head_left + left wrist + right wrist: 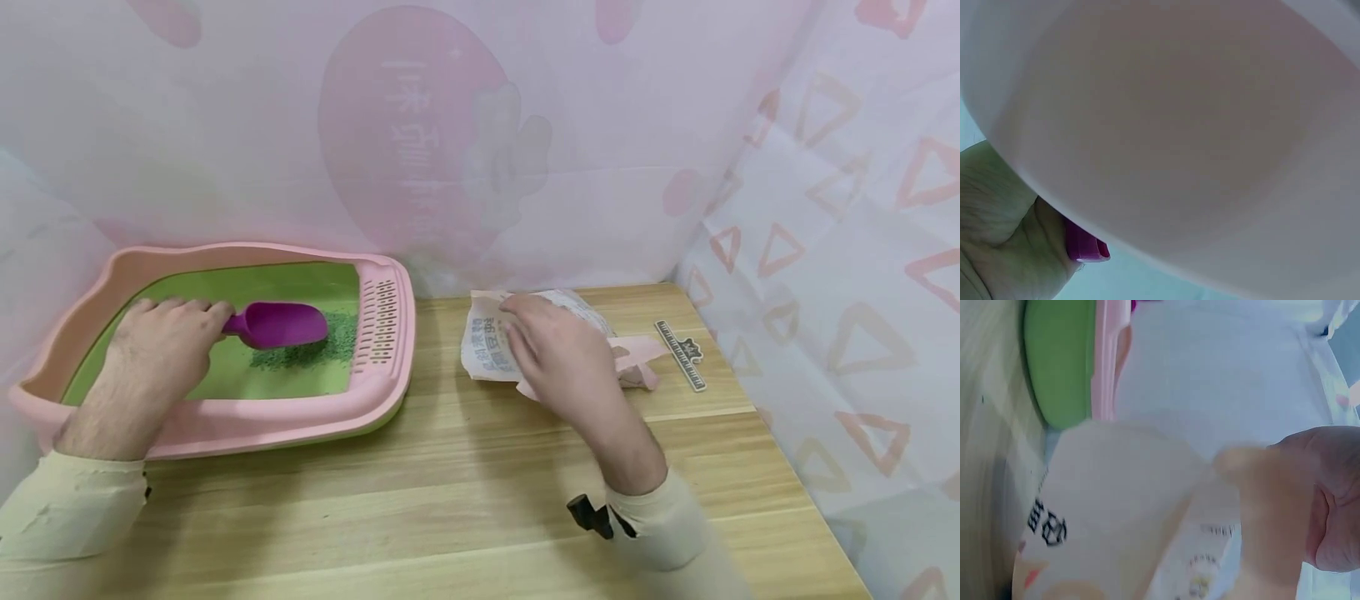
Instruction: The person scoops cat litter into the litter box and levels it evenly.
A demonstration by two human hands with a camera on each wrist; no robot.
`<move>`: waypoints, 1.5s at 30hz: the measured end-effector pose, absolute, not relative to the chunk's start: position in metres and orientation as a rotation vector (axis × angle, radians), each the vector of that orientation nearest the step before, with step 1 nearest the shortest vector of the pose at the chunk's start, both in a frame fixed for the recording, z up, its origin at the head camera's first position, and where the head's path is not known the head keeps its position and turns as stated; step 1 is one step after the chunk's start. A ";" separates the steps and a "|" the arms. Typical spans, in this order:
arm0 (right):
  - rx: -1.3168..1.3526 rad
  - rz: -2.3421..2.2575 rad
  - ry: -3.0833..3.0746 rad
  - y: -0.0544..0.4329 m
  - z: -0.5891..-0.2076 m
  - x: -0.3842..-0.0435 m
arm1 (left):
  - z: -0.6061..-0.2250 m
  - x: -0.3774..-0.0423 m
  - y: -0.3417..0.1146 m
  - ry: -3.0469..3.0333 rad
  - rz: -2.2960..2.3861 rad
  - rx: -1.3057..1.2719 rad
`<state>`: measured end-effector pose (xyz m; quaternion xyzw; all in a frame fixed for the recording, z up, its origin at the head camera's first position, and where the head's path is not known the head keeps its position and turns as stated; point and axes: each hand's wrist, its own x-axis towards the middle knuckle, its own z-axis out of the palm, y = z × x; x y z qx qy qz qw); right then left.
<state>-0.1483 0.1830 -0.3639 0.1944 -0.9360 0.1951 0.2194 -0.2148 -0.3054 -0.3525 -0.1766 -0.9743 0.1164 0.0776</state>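
My left hand [161,337] grips the handle of a purple scoop [281,324] over a pink and green litter tray [292,414]. The scoop's end meets a patch of green granules [341,337] on the tray floor. In the left wrist view, the pink rim [1179,156] hides most of the work, and only part of the scoop handle [1087,242] shows. My right hand [566,358] is over a printed paper bag [487,342], its fingers loosely bent with a gap between them. A blurred finger overlaps the bag in the right wrist view; firm contact is unclear.
A flat ruler-like clip with a dark cat figure [681,355] lies right of the bag on the wooden table [420,500]. Printed white curtains [600,125] stand behind and at the sides. The tray's slotted pink panel [380,321] faces the bag.
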 end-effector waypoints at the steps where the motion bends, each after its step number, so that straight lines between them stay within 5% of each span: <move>1: 0.574 0.529 -2.572 0.178 -0.365 -0.146 | -0.353 -0.215 -0.306 -2.919 0.347 -0.530; 26: 0.974 0.326 -2.744 0.053 -0.420 -0.138 | -0.347 -0.214 -0.313 -2.922 0.361 -0.590; 45: 1.037 0.388 -2.868 0.027 -0.446 -0.165 | -0.370 -0.219 -0.299 -3.171 -0.041 -0.540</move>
